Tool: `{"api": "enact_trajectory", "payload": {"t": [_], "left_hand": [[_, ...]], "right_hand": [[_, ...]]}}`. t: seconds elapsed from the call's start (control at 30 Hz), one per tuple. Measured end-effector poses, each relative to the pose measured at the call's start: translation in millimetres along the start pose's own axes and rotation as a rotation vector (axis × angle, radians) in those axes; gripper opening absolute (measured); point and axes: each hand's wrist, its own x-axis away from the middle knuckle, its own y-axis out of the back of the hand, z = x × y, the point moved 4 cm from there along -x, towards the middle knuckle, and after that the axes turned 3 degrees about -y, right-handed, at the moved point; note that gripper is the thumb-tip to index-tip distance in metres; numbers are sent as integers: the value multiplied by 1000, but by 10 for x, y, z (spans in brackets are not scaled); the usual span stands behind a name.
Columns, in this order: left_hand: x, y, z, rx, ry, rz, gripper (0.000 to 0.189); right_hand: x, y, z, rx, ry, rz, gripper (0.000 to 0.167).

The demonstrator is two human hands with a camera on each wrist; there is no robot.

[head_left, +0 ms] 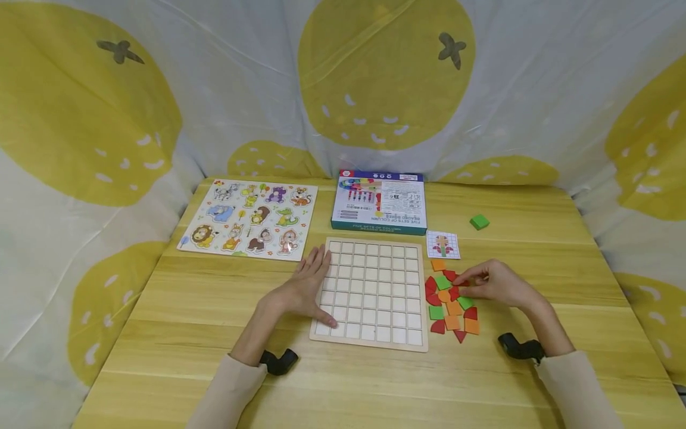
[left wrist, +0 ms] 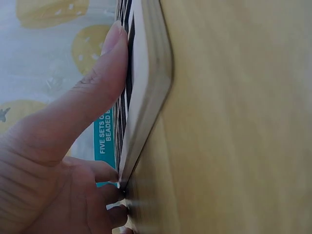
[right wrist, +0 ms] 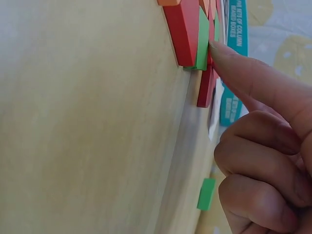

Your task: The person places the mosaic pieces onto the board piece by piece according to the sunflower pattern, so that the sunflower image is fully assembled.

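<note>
My left hand [head_left: 306,287] rests with spread fingers along the left edge of a wooden grid board [head_left: 370,345]; its thumb lies over the near left corner. In the left wrist view, the thumb [left wrist: 100,78] lies against the board's rim [left wrist: 146,97]. My right hand [head_left: 495,285] is above a loose group of coloured tiles to the right of the board, thumb and forefinger pinching at a red tile [head_left: 454,293]. Its other fingers are curled. Around it lie an orange round tile [head_left: 443,296], a green tile [head_left: 436,313] and several more red and orange ones.
A small pattern card [head_left: 443,245] lies beyond the tiles, with a green block [head_left: 479,221] farther right. Behind the board is a flat box [head_left: 379,205]. An animal puzzle board [head_left: 249,220] lies at the back left. A patterned curtain [head_left: 241,71] closes off the table's far side.
</note>
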Motion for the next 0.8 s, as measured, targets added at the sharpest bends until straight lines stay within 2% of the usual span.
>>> {"api": "enact_trajectory", "payload": {"t": [0.3, 0.63, 0.8], "left_hand": [[22, -10, -17, -11, 8, 8, 152], [29, 20, 3, 20, -17, 24, 154], [27, 20, -5, 11, -2, 34, 156]], "right_hand": [[27, 24, -40, -3, -2, -24, 18], [83, 84, -60, -1, -27, -67, 17], [81, 67, -65, -38, -25, -54, 19]]}}
